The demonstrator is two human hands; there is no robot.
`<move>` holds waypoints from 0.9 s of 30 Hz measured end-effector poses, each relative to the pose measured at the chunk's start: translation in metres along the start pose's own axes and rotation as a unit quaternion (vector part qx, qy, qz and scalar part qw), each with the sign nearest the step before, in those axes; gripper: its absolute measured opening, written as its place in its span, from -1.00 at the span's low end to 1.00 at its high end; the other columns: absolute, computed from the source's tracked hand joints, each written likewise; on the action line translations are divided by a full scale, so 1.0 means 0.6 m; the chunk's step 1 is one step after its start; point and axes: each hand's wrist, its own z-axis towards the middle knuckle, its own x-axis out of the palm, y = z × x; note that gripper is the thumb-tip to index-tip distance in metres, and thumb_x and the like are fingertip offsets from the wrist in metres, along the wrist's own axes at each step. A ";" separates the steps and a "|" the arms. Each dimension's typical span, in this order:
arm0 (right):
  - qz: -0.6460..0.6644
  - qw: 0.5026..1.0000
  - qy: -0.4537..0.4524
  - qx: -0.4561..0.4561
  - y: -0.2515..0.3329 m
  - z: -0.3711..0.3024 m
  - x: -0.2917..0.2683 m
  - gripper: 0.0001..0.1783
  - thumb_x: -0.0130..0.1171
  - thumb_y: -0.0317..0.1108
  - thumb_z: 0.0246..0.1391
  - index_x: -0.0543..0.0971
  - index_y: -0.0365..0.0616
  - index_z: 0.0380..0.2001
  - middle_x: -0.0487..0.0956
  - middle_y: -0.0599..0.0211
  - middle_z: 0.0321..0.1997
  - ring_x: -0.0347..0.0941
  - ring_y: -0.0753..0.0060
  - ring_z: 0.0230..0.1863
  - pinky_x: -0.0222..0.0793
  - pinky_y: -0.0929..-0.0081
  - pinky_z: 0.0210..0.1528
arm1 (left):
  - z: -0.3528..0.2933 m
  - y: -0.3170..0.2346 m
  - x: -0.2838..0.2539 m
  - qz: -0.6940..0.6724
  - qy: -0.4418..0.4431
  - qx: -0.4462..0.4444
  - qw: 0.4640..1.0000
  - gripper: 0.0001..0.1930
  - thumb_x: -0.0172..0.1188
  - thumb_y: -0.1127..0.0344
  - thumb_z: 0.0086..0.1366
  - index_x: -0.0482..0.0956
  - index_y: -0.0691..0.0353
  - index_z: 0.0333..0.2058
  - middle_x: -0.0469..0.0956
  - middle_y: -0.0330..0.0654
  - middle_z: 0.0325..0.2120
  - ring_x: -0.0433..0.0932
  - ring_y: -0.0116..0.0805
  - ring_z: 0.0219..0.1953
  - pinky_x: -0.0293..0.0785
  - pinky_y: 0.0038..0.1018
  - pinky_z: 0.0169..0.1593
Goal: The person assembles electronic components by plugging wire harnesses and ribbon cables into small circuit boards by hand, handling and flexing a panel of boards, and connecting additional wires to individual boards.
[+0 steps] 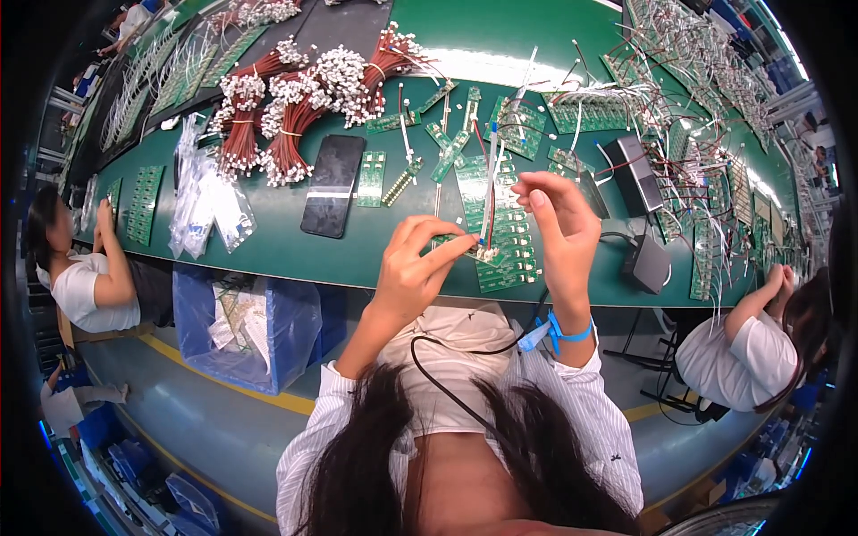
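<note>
Head view, asked: largest thing first?

— Long green workbench (pixel 357 255), curving across the frame. Strewn with green circuit boards, bundles of red wire harnesses with white connectors (pixel 295 98) at upper left, clear plastic bags (pixel 201 201) left of centre, a dark phone (pixel 332 185) lying flat. Blue bin (pixel 246 330) under the bench edge. Co-workers seated at far left and far right, hands apart from the wearer's own.

— And the hands?

— Both raised above the near bench edge. Left hand (pixel 413 268) mostly closed, thumb and forefinger pinched on the lower end of a thin wire lead (pixel 488 192), red and white, just at its small white connector (pixel 483 243). Right hand (pixel 561 223) half curled, fingertips pinching the same lead higher up, holding it near upright. Blue wrist strap (pixel 563 332) on the right wrist. Small circuit board (pixel 508 259) lying on the bench right behind the connector; touching or not, cannot tell.

— Step in hand?

— Seemingly lining the connector up for plugging into a board. Next move likely calling for a steady downward press with the left pinch, right fingers keeping the lead straight.
</note>
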 end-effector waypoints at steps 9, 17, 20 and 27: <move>-0.209 0.966 -0.041 -0.148 0.022 0.018 0.023 -0.77 0.09 -0.61 -0.07 0.51 -0.27 -0.26 0.48 0.32 -0.33 0.37 0.58 -0.37 0.29 0.64 -0.31 | -0.011 0.001 0.011 0.092 0.010 0.022 0.995 -0.62 0.14 0.54 -0.16 0.56 0.09 -0.26 0.44 -0.21 -0.38 0.39 -0.21 -0.29 0.31 -0.36 -0.25; -0.330 0.886 -0.034 -0.326 0.008 0.030 0.030 -0.82 0.23 -0.62 -0.27 0.57 -0.22 -0.47 0.51 0.32 -0.41 0.40 0.41 -0.46 0.30 0.55 -0.47 | -0.020 0.007 0.018 0.193 0.017 0.038 0.980 -0.57 0.10 0.50 -0.14 0.51 0.13 -0.17 0.40 -0.15 -0.31 0.36 -0.18 -0.24 0.30 -0.35 -0.24; -0.274 0.910 0.016 -0.311 0.005 0.025 0.041 -0.81 0.21 -0.64 -0.25 0.57 -0.23 -0.45 0.55 0.29 -0.38 0.46 0.36 -0.41 0.35 0.56 -0.40 | -0.021 0.004 0.030 0.246 0.010 0.012 0.969 -0.54 0.08 0.49 -0.11 0.47 0.16 -0.11 0.37 -0.11 -0.25 0.34 -0.15 -0.21 0.30 -0.32 -0.20; -0.189 0.954 0.011 -0.232 0.003 0.034 0.050 -0.84 0.16 -0.65 -0.19 0.58 -0.26 -0.44 0.53 0.28 -0.42 0.45 0.46 -0.41 0.35 0.60 -0.38 | -0.019 0.001 0.038 0.178 -0.006 -0.064 0.982 -0.69 0.05 0.41 0.10 0.46 0.20 -0.12 0.38 -0.09 -0.24 0.34 -0.11 -0.20 0.30 -0.29 -0.16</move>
